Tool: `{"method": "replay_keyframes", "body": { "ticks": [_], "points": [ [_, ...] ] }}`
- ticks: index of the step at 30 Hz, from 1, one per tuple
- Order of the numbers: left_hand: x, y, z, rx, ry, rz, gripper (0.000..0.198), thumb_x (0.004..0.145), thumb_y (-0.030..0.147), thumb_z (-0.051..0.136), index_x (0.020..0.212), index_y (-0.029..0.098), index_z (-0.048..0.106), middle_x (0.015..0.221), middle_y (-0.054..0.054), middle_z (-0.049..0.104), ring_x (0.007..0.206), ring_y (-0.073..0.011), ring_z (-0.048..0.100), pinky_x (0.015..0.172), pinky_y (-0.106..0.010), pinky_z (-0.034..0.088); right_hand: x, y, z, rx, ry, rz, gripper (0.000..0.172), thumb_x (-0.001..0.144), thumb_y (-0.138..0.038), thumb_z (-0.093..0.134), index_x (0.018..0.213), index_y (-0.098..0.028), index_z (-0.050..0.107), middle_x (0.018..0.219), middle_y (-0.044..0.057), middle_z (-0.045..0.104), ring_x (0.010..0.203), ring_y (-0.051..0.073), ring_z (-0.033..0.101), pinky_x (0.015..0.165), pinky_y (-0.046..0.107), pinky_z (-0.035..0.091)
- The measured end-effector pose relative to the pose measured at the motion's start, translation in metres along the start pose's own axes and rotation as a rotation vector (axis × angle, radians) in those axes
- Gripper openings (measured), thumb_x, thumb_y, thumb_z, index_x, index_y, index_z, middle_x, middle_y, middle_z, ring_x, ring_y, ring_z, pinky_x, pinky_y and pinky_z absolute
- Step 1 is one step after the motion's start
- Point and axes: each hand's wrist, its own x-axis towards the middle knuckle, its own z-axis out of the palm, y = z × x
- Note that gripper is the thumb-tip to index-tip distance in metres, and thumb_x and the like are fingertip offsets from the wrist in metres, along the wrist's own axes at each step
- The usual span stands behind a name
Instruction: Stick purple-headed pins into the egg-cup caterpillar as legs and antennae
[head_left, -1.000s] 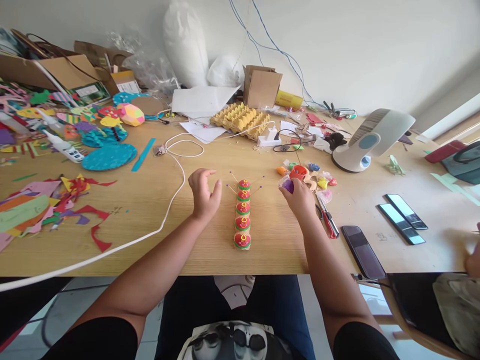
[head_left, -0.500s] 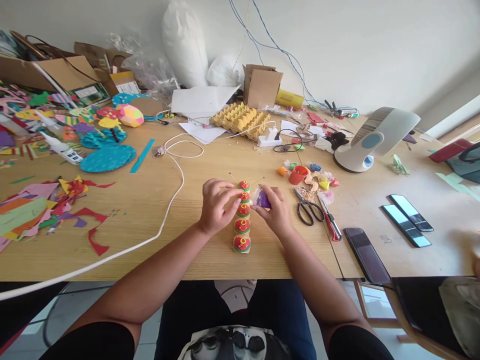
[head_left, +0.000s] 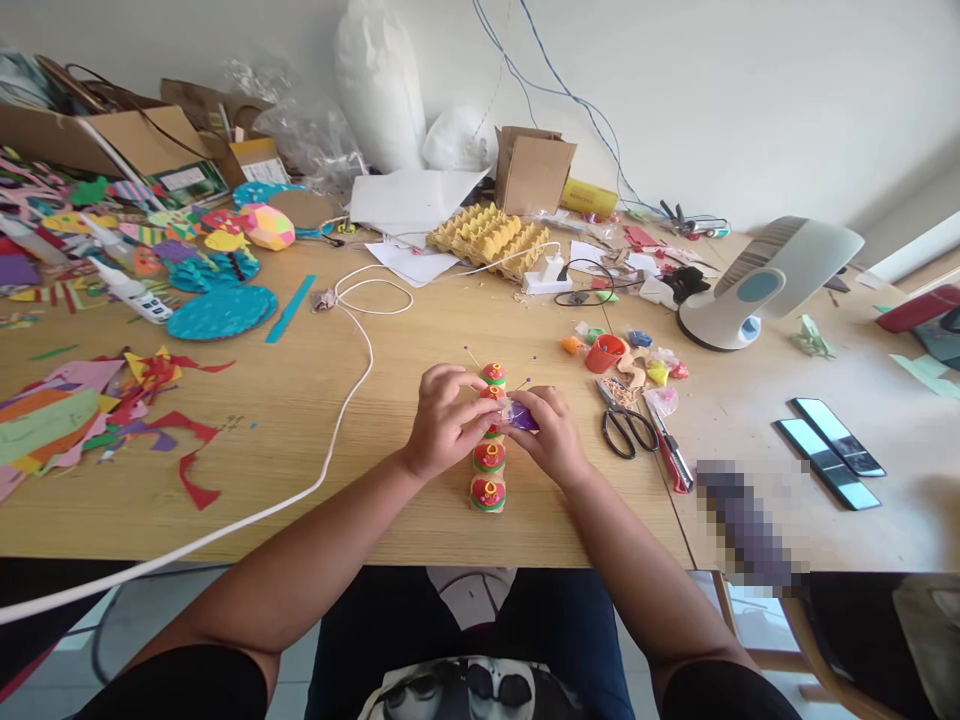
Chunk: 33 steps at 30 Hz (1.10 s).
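In the head view, a row of egg-carton cups [head_left: 489, 458] topped with red, green and yellow clay stands upright on the table, running away from me. Thin sticks with purple tips rise near its far end. Above the middle of the row, my right hand [head_left: 553, 436] grips a small clear bag of purple clay [head_left: 523, 416]. My left hand [head_left: 448, 428] reaches in from the other side, its thumb and finger pinching the bag's clear end. Together the hands and bag hide some of the middle cups.
Black-handled scissors [head_left: 628, 428], a red utility knife [head_left: 673, 452] and a red cup [head_left: 604, 352] among clay bags lie to the right. Paper scraps [head_left: 67, 415] spread at left, beside a white cable [head_left: 330, 455]. A fan [head_left: 765, 285] stands at back right.
My left hand has moved from beside the cups to the bag's clear end. The bag has come slightly left, over the row. The whole view has shifted a little.
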Motion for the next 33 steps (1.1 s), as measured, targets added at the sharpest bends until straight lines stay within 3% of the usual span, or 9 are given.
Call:
{"method": "replay_keyframes", "body": {
  "ticks": [12,22,33],
  "points": [
    [0.0,-0.001,0.003,-0.109,-0.072,-0.104,0.007,0.087,0.034,0.072,0.088,0.028,0.077,0.108,-0.005,0.068,0.116,-0.0256,0.048,0.104,-0.05,0.045,0.001,-0.009,0.002,-0.041,-0.064,-0.085,0.05,0.097,-0.03,0.06,0.146,-0.028,0.049,0.111,0.01,0.06,0.106,0.024,0.057,0.092,0.043,0.053],
    [0.002,0.004,0.002,-0.156,-0.052,-0.124,0.007,0.087,0.03,0.073,0.081,0.026,0.076,0.104,-0.005,0.069,0.111,-0.0239,0.052,0.1,-0.048,0.048,-0.003,-0.012,0.008,-0.103,-0.012,-0.112,0.058,0.097,-0.024,0.06,0.151,-0.033,0.043,0.11,0.009,0.059,0.104,0.023,0.056,0.093,0.041,0.054],
    [0.003,0.01,-0.001,-0.197,-0.078,-0.139,0.008,0.086,0.032,0.074,0.092,0.029,0.077,0.112,-0.005,0.069,0.116,-0.025,0.052,0.104,-0.05,0.047,-0.007,-0.01,0.006,-0.132,0.018,-0.095,0.057,0.096,-0.024,0.06,0.149,-0.037,0.045,0.108,0.008,0.061,0.103,0.023,0.059,0.092,0.042,0.055]
  ]
}}
